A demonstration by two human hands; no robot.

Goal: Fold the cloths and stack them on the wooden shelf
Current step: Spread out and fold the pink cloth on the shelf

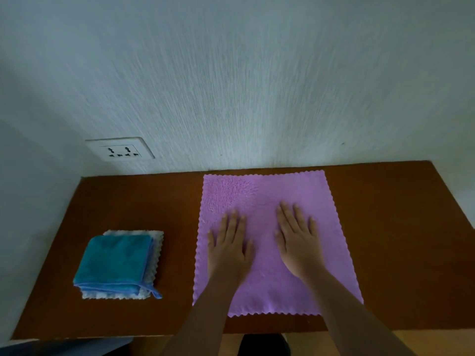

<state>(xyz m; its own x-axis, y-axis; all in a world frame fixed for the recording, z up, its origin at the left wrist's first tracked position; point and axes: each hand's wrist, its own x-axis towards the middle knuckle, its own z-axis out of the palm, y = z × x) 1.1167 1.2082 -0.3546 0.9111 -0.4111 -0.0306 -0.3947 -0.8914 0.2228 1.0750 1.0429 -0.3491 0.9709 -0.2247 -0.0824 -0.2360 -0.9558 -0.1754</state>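
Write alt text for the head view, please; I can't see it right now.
Both hands, left hand and right hand, lie flat, fingers spread, on an unfolded purple cloth spread on the wooden shelf. To the left sits a folded blue cloth atop a folded white cloth.

Single head cam, wide-angle; looks fwd and steeply down onto wooden shelf (385,227) from its near edge; close range, both forearms enter from bottom of frame. Faces textured wall (231,86) behind shelf; no 2nd view, so no overlap.
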